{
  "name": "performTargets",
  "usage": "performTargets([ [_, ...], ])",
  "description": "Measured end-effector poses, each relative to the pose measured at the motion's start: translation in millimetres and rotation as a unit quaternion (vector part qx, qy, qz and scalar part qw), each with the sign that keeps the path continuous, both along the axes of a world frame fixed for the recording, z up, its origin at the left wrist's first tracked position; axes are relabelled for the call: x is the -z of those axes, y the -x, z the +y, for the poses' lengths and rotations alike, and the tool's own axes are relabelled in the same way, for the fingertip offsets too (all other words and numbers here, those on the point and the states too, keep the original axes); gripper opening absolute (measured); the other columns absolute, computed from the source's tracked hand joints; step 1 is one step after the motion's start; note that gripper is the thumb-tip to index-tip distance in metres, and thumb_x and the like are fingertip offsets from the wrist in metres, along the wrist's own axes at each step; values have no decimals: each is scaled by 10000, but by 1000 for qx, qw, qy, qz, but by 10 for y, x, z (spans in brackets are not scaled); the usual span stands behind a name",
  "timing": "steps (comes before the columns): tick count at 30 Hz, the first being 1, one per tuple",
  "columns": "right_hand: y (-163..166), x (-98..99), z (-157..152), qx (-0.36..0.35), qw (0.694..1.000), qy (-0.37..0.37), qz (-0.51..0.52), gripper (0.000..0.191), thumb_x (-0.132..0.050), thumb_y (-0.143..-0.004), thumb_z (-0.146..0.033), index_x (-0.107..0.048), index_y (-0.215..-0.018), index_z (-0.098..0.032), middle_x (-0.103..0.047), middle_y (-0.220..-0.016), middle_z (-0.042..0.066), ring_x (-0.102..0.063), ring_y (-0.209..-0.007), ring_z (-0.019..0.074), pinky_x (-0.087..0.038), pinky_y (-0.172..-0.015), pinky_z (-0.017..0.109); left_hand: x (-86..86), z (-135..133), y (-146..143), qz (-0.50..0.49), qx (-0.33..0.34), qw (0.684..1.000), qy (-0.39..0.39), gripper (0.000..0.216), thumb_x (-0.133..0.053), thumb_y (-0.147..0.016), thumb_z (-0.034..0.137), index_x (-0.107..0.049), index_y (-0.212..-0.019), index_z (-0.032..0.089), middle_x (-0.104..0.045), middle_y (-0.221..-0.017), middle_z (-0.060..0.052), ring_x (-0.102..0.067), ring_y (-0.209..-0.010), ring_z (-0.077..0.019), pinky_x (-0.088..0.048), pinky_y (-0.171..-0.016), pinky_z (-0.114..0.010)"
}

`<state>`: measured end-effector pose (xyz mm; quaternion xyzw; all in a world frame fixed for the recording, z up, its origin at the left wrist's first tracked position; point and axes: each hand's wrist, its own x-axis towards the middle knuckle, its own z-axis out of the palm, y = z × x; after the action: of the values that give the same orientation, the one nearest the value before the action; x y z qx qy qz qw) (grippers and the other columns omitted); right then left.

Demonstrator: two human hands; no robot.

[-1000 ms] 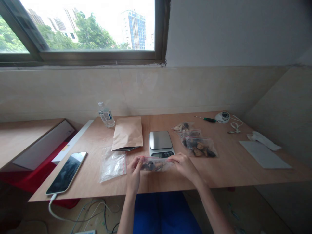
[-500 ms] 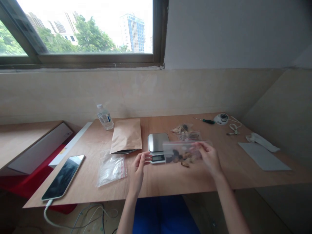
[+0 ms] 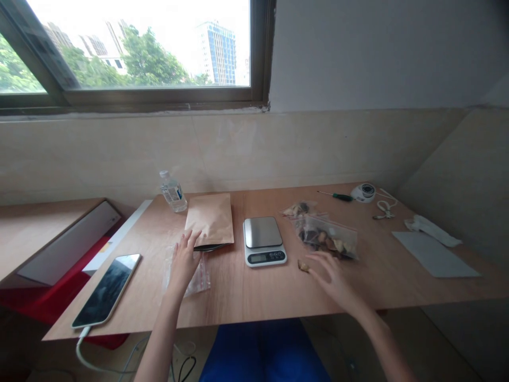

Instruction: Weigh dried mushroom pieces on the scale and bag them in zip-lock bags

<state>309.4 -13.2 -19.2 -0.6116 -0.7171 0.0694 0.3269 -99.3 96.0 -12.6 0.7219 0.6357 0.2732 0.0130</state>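
My left hand (image 3: 184, 261) is open with its fingers spread, over the clear zip bags (image 3: 199, 284) and just short of the brown kraft pouch (image 3: 210, 217). Beside a small dried brown piece (image 3: 303, 266) on the wood, my right hand (image 3: 332, 278) is open and holds nothing; whether a fingertip touches the piece I cannot tell. Behind that hand a clear zip bag of mixed dried pieces (image 3: 328, 241) lies partly over another one. A further small bag of dried pieces (image 3: 299, 209) lies beyond. Between my hands stands a white kitchen scale (image 3: 264, 241) with a bare steel plate.
A water bottle (image 3: 173, 193) stands behind the pouch. On the left lies a phone (image 3: 106, 292) with a white cable hanging over the table edge. At the right are a green-handled screwdriver (image 3: 342, 197), a white dome camera (image 3: 362, 193) and a grey-white sheet (image 3: 435, 254).
The bag of dried pieces has left my right hand and now lies on the other bags at the right. My left hand has moved left, from beside the scale to the empty bags.
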Motion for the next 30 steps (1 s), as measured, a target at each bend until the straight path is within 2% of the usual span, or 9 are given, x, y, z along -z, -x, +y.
performTargets([
  [2,136,113,-1,-45,998,49,2,271,-502,-846,-258,-592,-1102,-245,-595,-1115,80,-538,-1061,234,-436,-922,385,-28,49,52,15,7,1000,16,358,-463,-831,204,-570,-1170,252,-543,-1302,-92,-404,-1284,-317,-295,-1033,-535],
  [6,195,175,71,-41,996,71,16,242,-482,-827,-174,-635,-1008,-226,-642,-1008,78,-574,-962,241,-464,-858,393,-184,120,101,-3,47,999,-27,287,-409,-889,299,-641,-1058,282,-693,-1057,-29,-602,-1069,-249,-306,-1048,-458],
  [9,194,76,167,-42,995,84,43,221,-470,-827,-166,-650,-943,-219,-665,-962,67,-599,-926,229,-474,-827,358,-381,129,59,-44,53,993,-98,275,-435,-884,348,-668,-1025,314,-721,-970,3,-661,-877,-207,-347,-1027,-393],
  [13,361,-112,454,-41,993,60,95,210,-449,-846,-205,-654,-893,-217,-687,-948,52,-625,-891,204,-479,-788,308,-662,36,-93,-85,60,981,-161,262,-466,-877,388,-685,-1012,340,-729,-894,22,-652,-860,-191,-394,-977,-337],
  [17,623,-265,816,-42,992,41,115,210,-431,-845,-205,-639,-870,-197,-688,-873,42,-638,-805,181,-483,-749,296,-852,-93,-236,-130,52,979,-147,255,-513,-850,413,-697,-995,313,-715,-950,3,-647,-880,-192,-473,-817,-289],
  [19,672,-288,879,-52,993,38,97,195,-443,-838,-203,-631,-889,-195,-674,-881,43,-630,-850,187,-478,-789,317,-899,-131,-277,-175,56,973,-142,249,-530,-837,410,-705,-973,295,-714,-954,-3,-652,-874,-186,-485,-787,-273],
  [24,519,-78,559,-24,997,50,59,157,-553,-792,-241,-628,-929,-222,-636,-980,59,-579,-983,234,-452,-874,382,-895,-171,-337,-284,54,950,-114,217,-583,-800,387,-718,-918,265,-720,-954,-2,-662,-896,-183,-504,-811,-273],
  [27,411,98,315,-25,995,69,66,128,-545,-794,-222,-641,-879,-224,-629,-935,62,-593,-931,231,-472,-844,370,-861,-193,-371,-337,27,936,-94,216,-615,-776,384,-724,-906,250,-728,-940,-8,-669,-884,-186,-514,-799,-275],
  [30,384,141,250,-36,993,73,81,139,-507,-816,-207,-643,-841,-217,-632,-897,67,-611,-858,218,-491,-790,342,-846,-214,-392,-368,8,926,-87,231,-639,-754,387,-726,-909,241,-733,-925,-16,-675,-870,-193,-521,-786,-283],
])
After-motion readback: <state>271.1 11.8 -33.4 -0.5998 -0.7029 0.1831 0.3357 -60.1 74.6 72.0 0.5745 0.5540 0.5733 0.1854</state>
